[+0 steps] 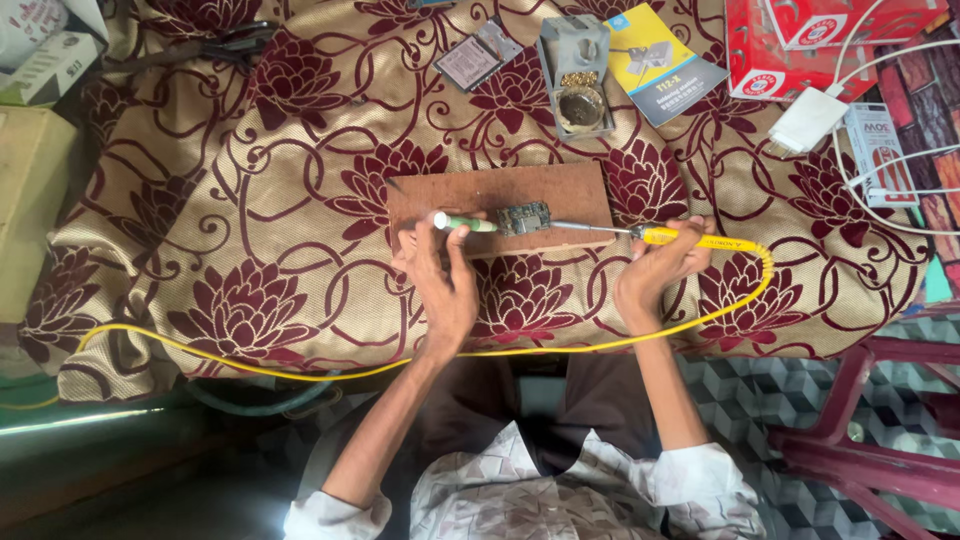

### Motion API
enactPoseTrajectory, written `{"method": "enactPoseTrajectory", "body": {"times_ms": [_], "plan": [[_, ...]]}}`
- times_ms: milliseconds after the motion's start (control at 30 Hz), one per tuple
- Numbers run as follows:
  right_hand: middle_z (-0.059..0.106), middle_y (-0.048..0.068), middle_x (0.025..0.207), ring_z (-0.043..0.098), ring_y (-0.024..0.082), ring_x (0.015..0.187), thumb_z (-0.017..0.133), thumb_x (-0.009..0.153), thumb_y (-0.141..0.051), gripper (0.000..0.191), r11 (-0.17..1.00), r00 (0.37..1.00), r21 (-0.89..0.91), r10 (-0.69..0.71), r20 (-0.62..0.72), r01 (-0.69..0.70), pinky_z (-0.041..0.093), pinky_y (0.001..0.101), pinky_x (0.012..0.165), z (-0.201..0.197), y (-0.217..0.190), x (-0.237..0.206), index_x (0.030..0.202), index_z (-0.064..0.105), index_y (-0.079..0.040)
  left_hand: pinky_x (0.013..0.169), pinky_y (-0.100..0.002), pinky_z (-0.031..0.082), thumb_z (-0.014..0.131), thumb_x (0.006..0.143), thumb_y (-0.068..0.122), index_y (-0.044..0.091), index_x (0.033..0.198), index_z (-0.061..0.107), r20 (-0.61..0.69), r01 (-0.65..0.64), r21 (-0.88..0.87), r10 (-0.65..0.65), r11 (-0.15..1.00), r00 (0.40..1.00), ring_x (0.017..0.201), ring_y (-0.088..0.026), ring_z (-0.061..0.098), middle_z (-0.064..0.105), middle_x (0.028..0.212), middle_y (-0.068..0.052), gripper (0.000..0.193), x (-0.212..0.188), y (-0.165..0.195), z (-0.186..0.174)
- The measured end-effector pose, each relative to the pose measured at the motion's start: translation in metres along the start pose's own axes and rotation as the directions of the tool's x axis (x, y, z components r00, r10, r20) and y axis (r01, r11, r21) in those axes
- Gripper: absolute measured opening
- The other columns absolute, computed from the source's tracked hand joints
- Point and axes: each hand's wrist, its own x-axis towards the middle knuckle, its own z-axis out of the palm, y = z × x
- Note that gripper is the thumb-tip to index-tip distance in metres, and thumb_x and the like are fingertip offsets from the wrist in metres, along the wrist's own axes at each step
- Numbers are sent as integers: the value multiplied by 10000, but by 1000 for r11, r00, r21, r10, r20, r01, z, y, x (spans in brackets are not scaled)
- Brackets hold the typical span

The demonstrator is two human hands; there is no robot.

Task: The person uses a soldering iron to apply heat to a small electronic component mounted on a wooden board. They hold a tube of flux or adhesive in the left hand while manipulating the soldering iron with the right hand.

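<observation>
A small circuit board point(524, 217) lies on a brown wooden board point(500, 192) on the table. My left hand point(437, 277) holds a green-handled tool point(463, 222) whose tip meets the left side of the circuit board. My right hand point(662, 268) grips a yellow-handled soldering iron point(655, 235); its thin metal tip reaches the circuit board from the right. The iron's yellow cable point(600, 335) loops down along the table's front edge.
A maroon floral cloth point(250, 200) covers the table. Behind the wooden board stand a grey holder with brass wool point(578, 80), a booklet point(660, 62), a small packet point(478, 58), red boxes point(800, 40) and a white charger with cables point(810, 120). A maroon chair point(860, 440) stands at right.
</observation>
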Motion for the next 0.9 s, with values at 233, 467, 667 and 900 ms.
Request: {"method": "enactPoseTrajectory", "body": {"times_ms": [233, 467, 667, 900], "plan": [[448, 33, 657, 431, 116, 478, 450, 1074, -161, 231, 971, 993, -233, -38, 108, 62, 345, 260, 442, 28, -45, -8, 870, 454, -52, 897, -396, 262, 494, 1079, 166, 101, 1151, 638, -21, -78, 3, 78, 997, 997, 927, -206, 432, 742, 1064, 17, 173, 0, 3, -3], [497, 42, 687, 371, 77, 514, 496, 1049, 9, 273, 959, 929, -211, -105, 354, 189, 283, 261, 444, 26, -51, 14, 790, 425, -37, 918, -412, 271, 502, 1079, 180, 78, 1214, 624, -29, -45, -27, 44, 999, 999, 957, -211, 467, 725, 1076, -19, 208, -3, -4, 0], [618, 79, 812, 551, 118, 713, 543, 1014, 59, 169, 840, 822, -375, -137, 552, 392, 447, 288, 623, 47, -71, 7, 862, 498, -1, 969, -445, 289, 539, 1077, 160, 76, 1233, 638, -44, -89, 30, 91, 996, 995, 1030, -263, 468, 663, 1076, -106, 203, -7, -4, 0], [522, 64, 633, 496, 96, 575, 621, 1018, -7, 302, 729, 783, -527, -20, 621, 437, 386, 300, 545, 78, -107, -9, 763, 460, -15, 913, -410, 306, 534, 1066, 142, 83, 1188, 634, -17, -82, -65, 81, 995, 997, 967, -242, 461, 728, 1077, -61, 168, -3, -3, -2]]}}
